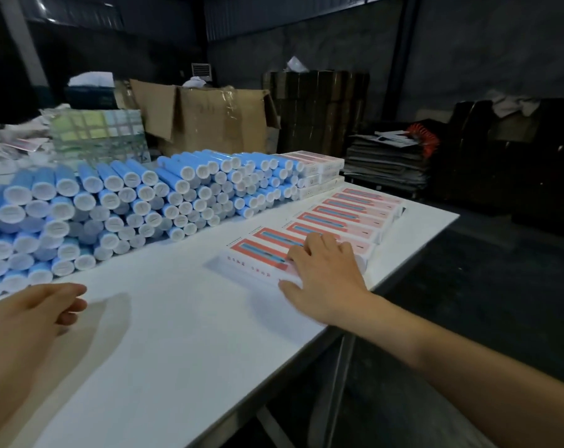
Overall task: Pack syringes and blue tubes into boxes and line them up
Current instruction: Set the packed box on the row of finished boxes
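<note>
Right hand (327,276) lies flat on the nearest box (258,260) in the row of boxes (335,215) along the white table (177,318) — fingers straight. My left hand (25,321) hovers, loosely curled, empty. Blue tubes (138,202) stacked behind.

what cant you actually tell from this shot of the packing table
- Contents of the nearest box: it is closed, and the right hand covers its near end, head view.
- Print on the boxes: too small and blurred to read.
- Syringes: none visible anywhere.
- Left hand: cut off by the left edge; its palm side is hidden.
- Blue tubes: only cap ends show, and the pile runs past the left edge, so no count.
</note>
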`<state>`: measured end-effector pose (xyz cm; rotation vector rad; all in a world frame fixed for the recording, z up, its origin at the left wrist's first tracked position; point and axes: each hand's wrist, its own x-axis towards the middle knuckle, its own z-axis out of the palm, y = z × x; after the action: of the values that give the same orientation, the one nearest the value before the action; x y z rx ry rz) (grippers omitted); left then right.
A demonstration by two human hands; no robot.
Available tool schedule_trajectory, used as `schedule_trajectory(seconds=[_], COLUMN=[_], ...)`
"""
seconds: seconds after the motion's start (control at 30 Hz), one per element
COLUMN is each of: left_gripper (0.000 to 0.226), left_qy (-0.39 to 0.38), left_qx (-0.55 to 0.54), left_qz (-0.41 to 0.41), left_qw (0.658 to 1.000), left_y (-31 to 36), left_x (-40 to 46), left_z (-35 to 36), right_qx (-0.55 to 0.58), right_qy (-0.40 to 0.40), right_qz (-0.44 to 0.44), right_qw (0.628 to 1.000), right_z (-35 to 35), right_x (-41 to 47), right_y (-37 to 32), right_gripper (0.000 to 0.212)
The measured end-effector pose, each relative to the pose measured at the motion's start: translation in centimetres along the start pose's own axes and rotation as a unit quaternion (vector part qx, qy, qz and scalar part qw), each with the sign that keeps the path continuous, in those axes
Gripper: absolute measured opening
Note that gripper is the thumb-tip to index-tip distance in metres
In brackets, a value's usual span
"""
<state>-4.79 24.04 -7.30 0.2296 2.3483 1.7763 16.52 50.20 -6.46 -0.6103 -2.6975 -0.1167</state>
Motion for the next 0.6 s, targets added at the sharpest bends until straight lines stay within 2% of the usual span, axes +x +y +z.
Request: schedule_trajectory(seconds=[0.1, 0.2, 0.27, 0.37, 0.5, 0.6], left_gripper=[0.015, 0.016, 0.017, 0.021, 0.03, 0.034], left_qy=[0.03, 0.061, 0.071, 0.083, 0.093, 0.082], left_qx=[-0.008, -0.005, -0.007, -0.005, -0.009, -0.011], left_qz=[0.062, 0.083, 0.09, 0.087, 0.095, 0.101], left_qw=[0.998, 0.995, 0.993, 0.993, 0.991, 0.991], left_y=[-1.0, -0.9, -0.7, -0.2, 0.1, 0.0], left_x=[-1.3, -2.1, -2.5, -2.9, -3.0, -3.0], left_z=[-0.5, -0.5, -0.3, -0.1, -0.2, -0.4], right_qx=[0.013, 0.158, 0.225, 0.222, 0.217, 0.212], right_qy=[0.045, 0.088, 0.06, -0.007, -0.052, -0.052], right_qz=[-0.045, -0.127, -0.182, -0.236, -0.25, -0.266], right_qw=[0.998, 0.975, 0.956, 0.946, 0.942, 0.939], right_z=[-2.0, -3.5, -3.1, -1.2, 1.8, 3.5], right_x=[1.5, 3.1, 4.2, 5.8, 6.7, 6.6], right_y=[-1.9, -6.2, -9.8, -14.9, -19.1, -19.9], right_gripper=[0.042, 0.028, 0.023, 0.023, 0.023, 0.023])
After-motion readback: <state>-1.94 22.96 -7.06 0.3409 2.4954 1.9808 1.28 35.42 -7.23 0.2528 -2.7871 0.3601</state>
